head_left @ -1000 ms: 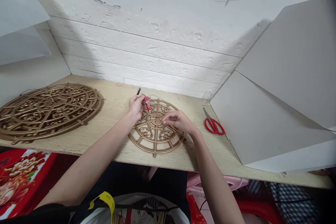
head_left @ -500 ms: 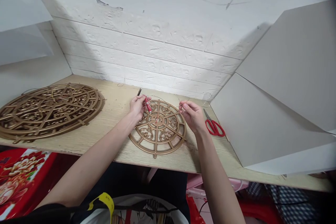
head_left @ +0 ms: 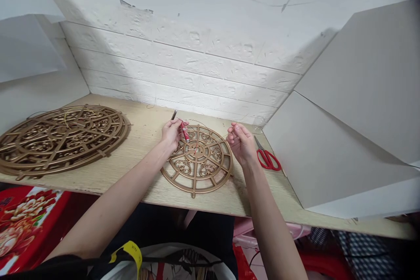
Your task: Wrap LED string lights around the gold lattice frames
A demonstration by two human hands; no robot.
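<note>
My left hand [head_left: 171,134] is closed on a small red printed tube [head_left: 185,132] with a silvery lower end, over the left rim of a round gold openwork disc [head_left: 194,179]. A thin dark strand [head_left: 200,122] curves from that hand above the disc, and a reddish length hangs near the centre. To the right of the disc, my right hand [head_left: 241,142] has its fingertips pinched together on a very fine thread, raised above the table. Red-handled scissors [head_left: 268,159] lie just beyond it, blades pointing away.
Several similar gold discs [head_left: 65,140] are stacked on the left of the wooden table [head_left: 141,118]. White brick-patterned wall [head_left: 183,70] stands behind; white panels [head_left: 354,109] flank the right. Below the front edge are a red floral box [head_left: 26,227] and a bag [head_left: 157,251].
My right hand has moved slightly right and upward, away from the disc, with its fingertips still pinched. My left hand stays in place with the red tube.
</note>
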